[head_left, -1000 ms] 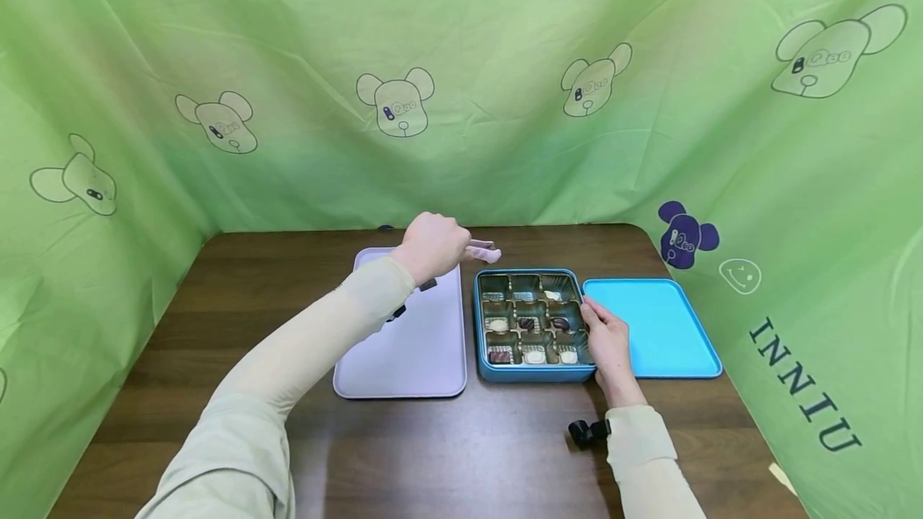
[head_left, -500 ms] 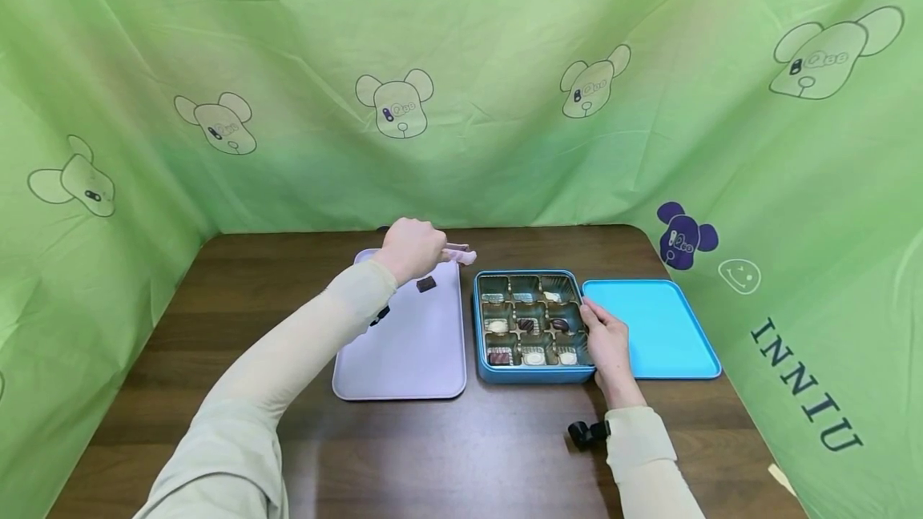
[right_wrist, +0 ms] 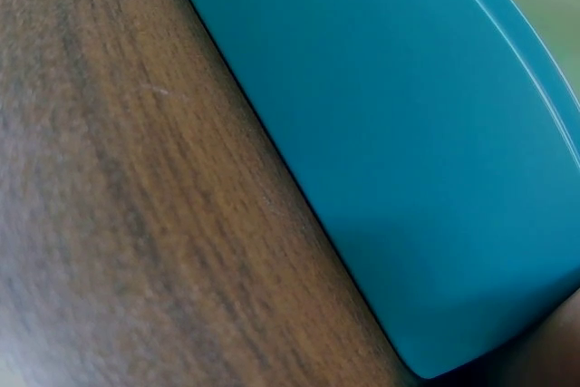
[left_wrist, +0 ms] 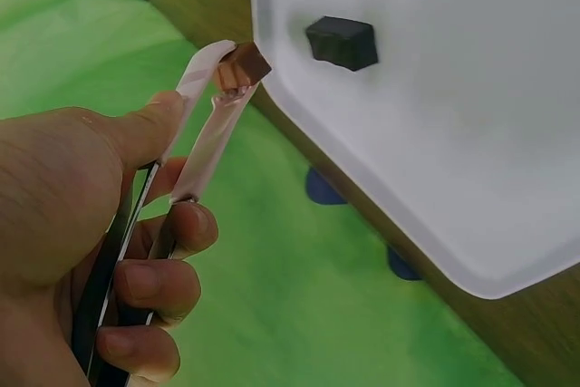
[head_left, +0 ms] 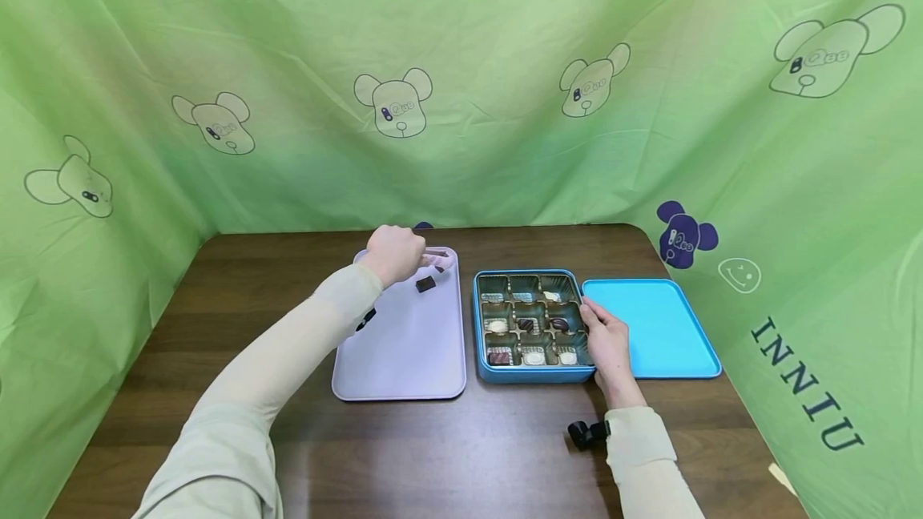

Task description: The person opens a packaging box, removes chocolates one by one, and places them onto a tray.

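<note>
My left hand [head_left: 393, 253] grips tongs [left_wrist: 207, 133] with dark handles and pale pink tips above the far end of a lilac tray [head_left: 400, 359]. In the left wrist view a brown chocolate [left_wrist: 245, 65] sits between the tips; whether it touches the tray I cannot tell. A darker chocolate [head_left: 425, 283] lies on the tray close by. My right hand [head_left: 608, 339] holds the right side of a blue box [head_left: 534, 375], thumb at its rim. Inside the box is a gold divided insert [head_left: 513, 316] with white and dark chocolates in several compartments.
Right of the box lies a bright blue lid [head_left: 656, 331], partly behind the right hand. All stands on a brown wooden table [head_left: 433, 455], with a green printed curtain [head_left: 497, 175] behind and at both sides. A black wrist camera [head_left: 587, 433] sits by the right cuff.
My left hand and the tongs have moved left, from the gap beside the box to over the tray's far end. The right hand and the box have stayed in place.
</note>
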`<state>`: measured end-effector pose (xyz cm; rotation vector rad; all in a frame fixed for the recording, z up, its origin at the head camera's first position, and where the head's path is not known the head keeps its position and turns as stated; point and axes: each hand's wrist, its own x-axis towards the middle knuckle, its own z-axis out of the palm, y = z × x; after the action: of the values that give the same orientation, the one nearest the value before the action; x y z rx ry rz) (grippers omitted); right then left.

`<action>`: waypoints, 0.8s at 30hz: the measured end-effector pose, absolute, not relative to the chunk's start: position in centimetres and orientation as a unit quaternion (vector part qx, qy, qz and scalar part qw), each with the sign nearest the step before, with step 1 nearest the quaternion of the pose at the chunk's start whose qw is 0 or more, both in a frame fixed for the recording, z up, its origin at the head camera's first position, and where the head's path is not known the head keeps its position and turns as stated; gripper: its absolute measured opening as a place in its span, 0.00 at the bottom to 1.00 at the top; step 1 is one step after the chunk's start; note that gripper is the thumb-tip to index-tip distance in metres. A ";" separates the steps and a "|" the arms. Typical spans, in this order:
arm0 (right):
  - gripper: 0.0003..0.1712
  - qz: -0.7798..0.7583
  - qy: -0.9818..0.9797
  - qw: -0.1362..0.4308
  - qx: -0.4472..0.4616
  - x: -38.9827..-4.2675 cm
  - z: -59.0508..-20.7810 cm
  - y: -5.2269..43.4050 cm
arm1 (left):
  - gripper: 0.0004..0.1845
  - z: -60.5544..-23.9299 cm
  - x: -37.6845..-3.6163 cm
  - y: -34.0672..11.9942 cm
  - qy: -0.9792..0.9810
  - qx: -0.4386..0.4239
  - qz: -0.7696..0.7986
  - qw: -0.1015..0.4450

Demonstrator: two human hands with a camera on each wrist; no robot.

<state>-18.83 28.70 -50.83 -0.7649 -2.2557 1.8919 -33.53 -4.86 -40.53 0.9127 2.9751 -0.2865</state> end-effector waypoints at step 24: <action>0.29 0.629 -0.735 0.049 -0.250 -18.8 -50.8 28.6 | 0.18 -42.6 -34.5 -7.3 0.958 0.262 -0.117 0.013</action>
<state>-18.85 28.59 -50.78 -0.7626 -2.2382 1.9163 -34.51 -7.32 -42.64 0.8175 2.9842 -0.3630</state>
